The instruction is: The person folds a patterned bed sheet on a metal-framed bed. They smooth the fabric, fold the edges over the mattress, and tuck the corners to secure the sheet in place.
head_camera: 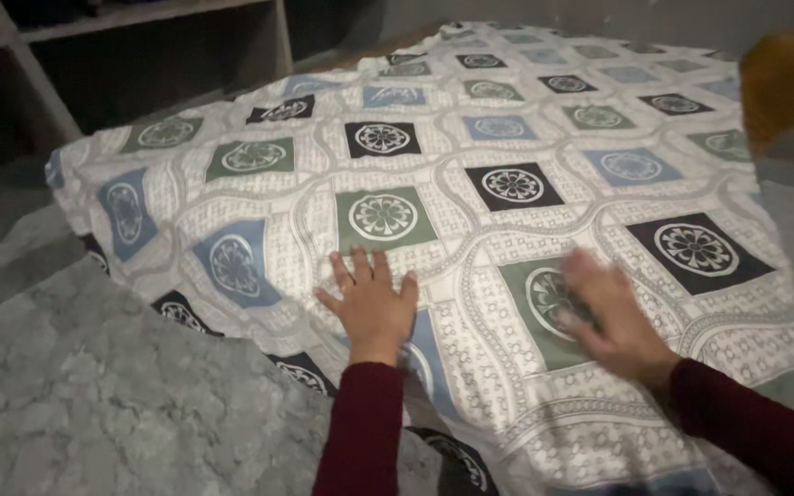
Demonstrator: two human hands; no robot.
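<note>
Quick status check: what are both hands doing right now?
Left hand flat, fingers spread, on patterned sheet. Right hand open on it too, blurred. Sheet spread over grey rug. Nothing blocking.

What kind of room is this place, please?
Probably a room in a home, perhaps a bedroom. A patterned bedsheet lies spread over a grey shaggy carpet, with white shelves behind. Both hands, left and right, lie flat on the sheet.

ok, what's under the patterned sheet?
A grey fuzzy rug shows beyond the near-left edge of the patterned sheet. Whatever lies beneath the rest is covered. On top, the left hand lies flat; the right hand is blurred.
</note>
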